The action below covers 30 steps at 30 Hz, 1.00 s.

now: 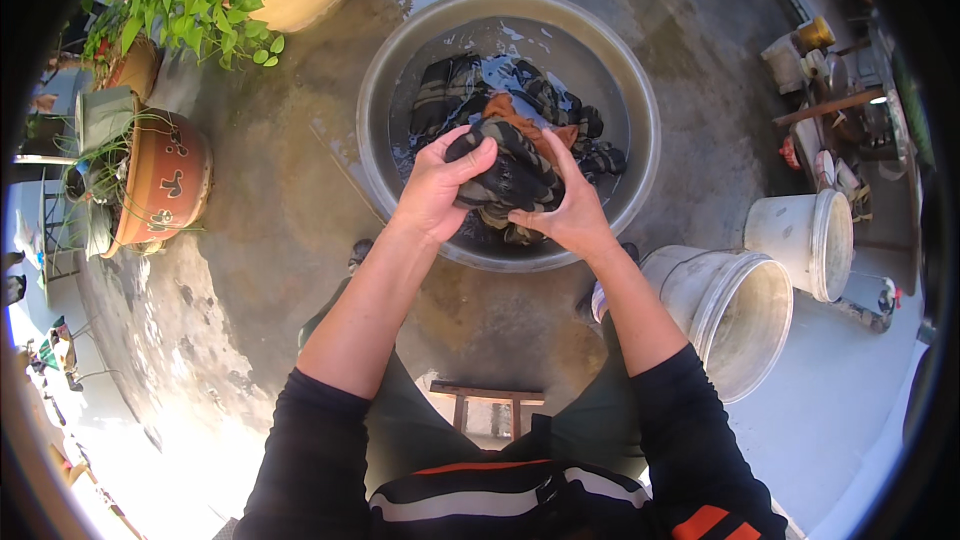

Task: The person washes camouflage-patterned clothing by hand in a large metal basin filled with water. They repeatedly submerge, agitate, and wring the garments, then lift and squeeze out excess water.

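Observation:
Over a large round metal basin (pixel 646 142) of water, both my hands grip a wet, bunched camouflage-patterned garment (pixel 510 172). My left hand (pixel 442 187) holds its left side, with the thumb on top. My right hand (pixel 568 206) clasps the right side, its fingers spread along the cloth and its thumb low down. An orange-brown cloth (pixel 517 116) lies just beyond the bundle. More dark camouflage cloth (pixel 448 86) sits partly under the water at the back and right of the basin. The undersides of the held bundle are hidden.
White plastic buckets (pixel 705 300) lie on their sides at the right, near my foot. A wooden stool (pixel 487 394) shows between my legs. Potted plants stand at the left, one in an orange-brown pot (pixel 171 172). Cluttered shelving (pixel 832 109) stands at the far right. The concrete floor (pixel 277 165) is wet.

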Available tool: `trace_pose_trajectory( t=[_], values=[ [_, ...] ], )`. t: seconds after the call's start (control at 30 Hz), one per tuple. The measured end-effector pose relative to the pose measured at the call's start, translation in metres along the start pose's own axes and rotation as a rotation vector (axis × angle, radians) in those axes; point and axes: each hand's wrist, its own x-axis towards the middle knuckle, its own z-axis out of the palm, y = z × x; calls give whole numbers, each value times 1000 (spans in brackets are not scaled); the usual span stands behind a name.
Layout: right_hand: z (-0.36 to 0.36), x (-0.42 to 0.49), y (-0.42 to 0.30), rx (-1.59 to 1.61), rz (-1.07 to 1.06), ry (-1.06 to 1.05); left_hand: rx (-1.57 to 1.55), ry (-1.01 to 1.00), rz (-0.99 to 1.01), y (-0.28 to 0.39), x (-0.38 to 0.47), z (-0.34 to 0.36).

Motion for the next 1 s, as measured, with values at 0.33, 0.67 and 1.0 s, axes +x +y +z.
trace_pose_trajectory(
  t=[0.33, 0.67, 1.0],
  values=[
    [37, 27, 81, -33, -187, -235, -90, -419, -102, 3, -3, 5],
    [-9, 10, -15, 734, -24, 191, 247, 131, -61, 23, 5, -48],
    [-10, -13, -42, 756, -93, 248, 1249, -341, 425, -58, -1, -7]
  ],
)
